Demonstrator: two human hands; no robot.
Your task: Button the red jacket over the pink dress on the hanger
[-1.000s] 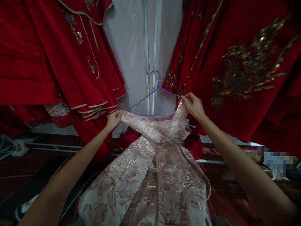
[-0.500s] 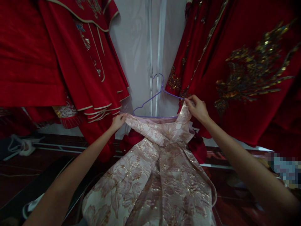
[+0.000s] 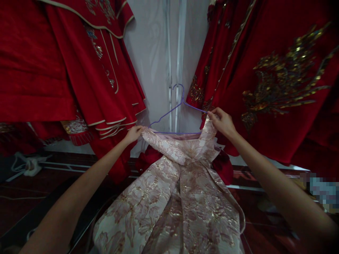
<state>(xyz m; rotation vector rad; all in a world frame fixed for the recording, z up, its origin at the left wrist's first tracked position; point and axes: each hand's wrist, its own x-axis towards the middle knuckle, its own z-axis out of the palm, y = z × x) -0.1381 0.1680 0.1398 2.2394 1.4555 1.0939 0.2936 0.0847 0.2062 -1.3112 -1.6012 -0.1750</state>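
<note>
A pale pink brocade dress point(image 3: 174, 197) with gold flower patterns hangs in front of me on a thin purple wire hanger point(image 3: 173, 111). My left hand point(image 3: 134, 133) is closed on the dress's left shoulder at the hanger's left end. My right hand point(image 3: 221, 121) pinches the dress's right shoulder strap against the hanger's right arm. The hanger's hook stands up between my hands, in front of a white wall panel point(image 3: 156, 60).
Red velvet garments with cream trim point(image 3: 79, 70) hang at the left. Red garments with gold embroidery point(image 3: 278, 77) hang at the right. A dark floor with rails point(image 3: 66, 165) runs below. White cords point(image 3: 25, 165) lie at the far left.
The dress and hanger have shifted slightly right and down in view as the camera moved. Both hands keep their hold on the shoulders.
</note>
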